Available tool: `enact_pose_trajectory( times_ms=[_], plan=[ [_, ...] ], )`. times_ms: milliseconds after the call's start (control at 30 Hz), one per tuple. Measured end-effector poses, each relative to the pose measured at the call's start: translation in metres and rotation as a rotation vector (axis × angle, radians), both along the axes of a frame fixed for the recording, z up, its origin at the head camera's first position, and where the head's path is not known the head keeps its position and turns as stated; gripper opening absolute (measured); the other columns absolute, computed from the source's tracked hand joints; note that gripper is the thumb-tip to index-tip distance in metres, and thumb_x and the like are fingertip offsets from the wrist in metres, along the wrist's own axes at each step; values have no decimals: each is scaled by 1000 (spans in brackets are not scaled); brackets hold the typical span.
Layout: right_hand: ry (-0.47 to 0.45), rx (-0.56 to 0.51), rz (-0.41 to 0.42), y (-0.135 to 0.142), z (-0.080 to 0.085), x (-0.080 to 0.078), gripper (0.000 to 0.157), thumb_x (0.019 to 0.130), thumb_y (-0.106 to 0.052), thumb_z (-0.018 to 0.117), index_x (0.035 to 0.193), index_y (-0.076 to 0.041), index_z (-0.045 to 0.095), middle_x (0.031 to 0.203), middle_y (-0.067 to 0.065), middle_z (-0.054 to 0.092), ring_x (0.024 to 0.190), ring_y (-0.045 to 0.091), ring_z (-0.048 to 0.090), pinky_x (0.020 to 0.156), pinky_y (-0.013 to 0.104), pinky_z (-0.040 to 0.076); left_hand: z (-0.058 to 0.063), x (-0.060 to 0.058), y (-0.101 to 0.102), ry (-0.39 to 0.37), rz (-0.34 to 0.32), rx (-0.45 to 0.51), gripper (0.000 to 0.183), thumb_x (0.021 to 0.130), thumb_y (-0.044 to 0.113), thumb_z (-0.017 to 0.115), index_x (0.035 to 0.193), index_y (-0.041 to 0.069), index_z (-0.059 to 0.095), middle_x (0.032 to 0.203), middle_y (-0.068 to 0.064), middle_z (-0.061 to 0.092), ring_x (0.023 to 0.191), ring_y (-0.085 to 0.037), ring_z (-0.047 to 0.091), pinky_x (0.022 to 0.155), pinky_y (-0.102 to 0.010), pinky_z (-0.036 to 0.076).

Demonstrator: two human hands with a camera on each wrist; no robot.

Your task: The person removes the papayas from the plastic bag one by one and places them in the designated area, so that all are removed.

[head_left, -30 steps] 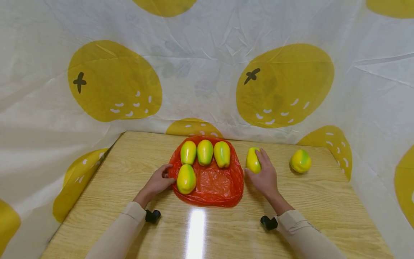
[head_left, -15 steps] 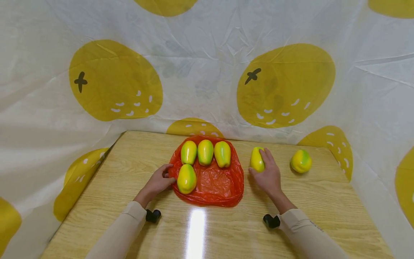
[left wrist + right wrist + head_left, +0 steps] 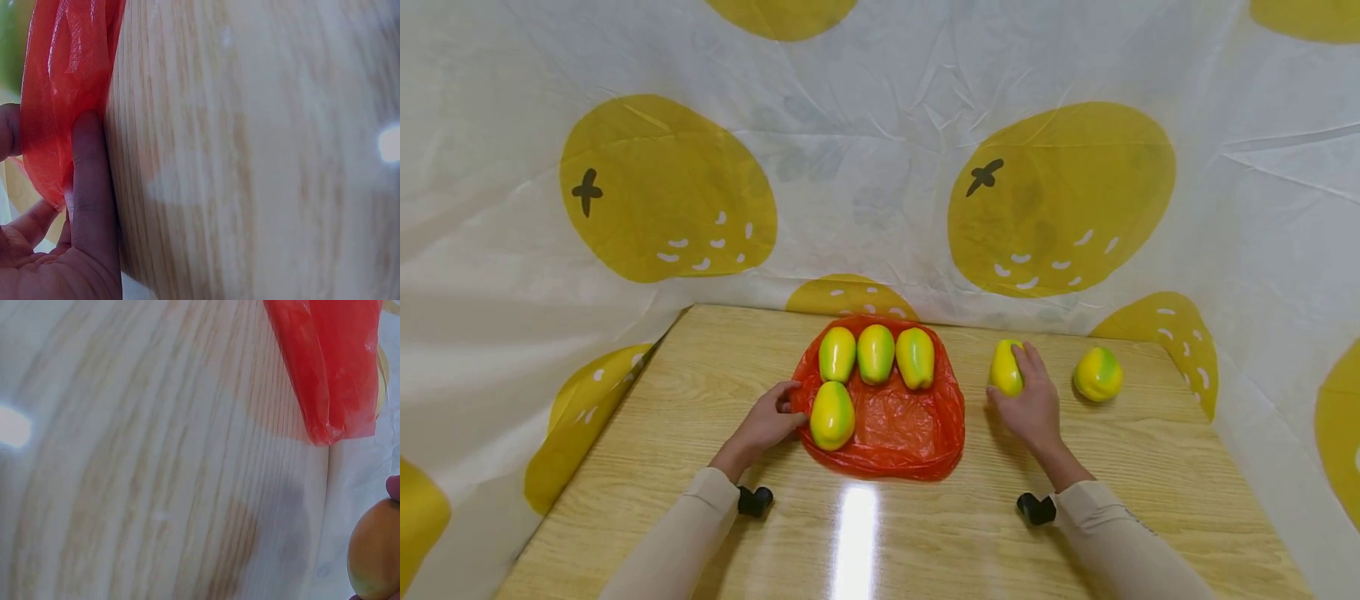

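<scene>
My left hand (image 3: pixel 767 418) holds the left rim of an open red plastic bag (image 3: pixel 895 421), its edge between thumb and index finger (image 3: pixel 94 181) in the left wrist view. Inside the bag, several yellow-green papayas lie: a row along the back, and one papaya (image 3: pixel 832 416) at the front left. To the right of the bag my right hand (image 3: pixel 1032 406) grips another papaya (image 3: pixel 1006 368), thumb on one side and fingers over the other. Only part of that held papaya (image 3: pixel 377 550) shows in the right wrist view, at the lower right edge.
A further papaya (image 3: pixel 1098 374) rests on the wooden table (image 3: pixel 700 367), right of my right hand. White cloth (image 3: pixel 865 167) printed with big yellow fruit hangs behind the table and at both sides. Black devices (image 3: pixel 1037 508) sit at both wrists.
My right hand has moved steadily to the right with the papaya, away from the bag and closer to the lone papaya. The left hand and the bag stay put.
</scene>
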State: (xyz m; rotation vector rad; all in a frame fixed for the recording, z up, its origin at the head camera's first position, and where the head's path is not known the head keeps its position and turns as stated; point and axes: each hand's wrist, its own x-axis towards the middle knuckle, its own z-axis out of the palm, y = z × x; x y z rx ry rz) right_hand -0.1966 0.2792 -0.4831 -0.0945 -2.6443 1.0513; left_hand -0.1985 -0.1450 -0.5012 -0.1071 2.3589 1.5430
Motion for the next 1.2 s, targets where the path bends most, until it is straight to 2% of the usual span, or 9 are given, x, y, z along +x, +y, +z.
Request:
enact_pose_trajectory(
  times_ms=[567, 833, 1200],
  plan=[
    [-4, 7, -24, 14, 0, -4, 79, 86, -15, 75, 156, 1, 42, 168, 23, 30, 154, 47, 31, 124, 61, 27, 1, 2, -1, 4, 0, 5, 67, 94, 14, 69, 155, 6, 42, 136, -21, 55, 115, -29, 57, 86, -28, 55],
    [-35, 5, -30, 23, 1, -5, 80, 88, -15, 74, 158, 0, 39, 170, 22, 27, 155, 47, 29, 125, 61, 26, 0, 1, 0, 2, -4, 1, 68, 94, 15, 69, 155, 7, 41, 135, -21, 55, 114, -29, 56, 85, -28, 55],
    [-11, 29, -56, 31, 1, -8, 79, 87, -14, 75, 157, 0, 40, 169, 23, 29, 151, 50, 34, 123, 64, 28, -1, 0, 1, -7, -1, -13, 67, 95, 15, 69, 155, 8, 41, 133, -21, 54, 113, -29, 55, 85, -28, 56]
  ],
)
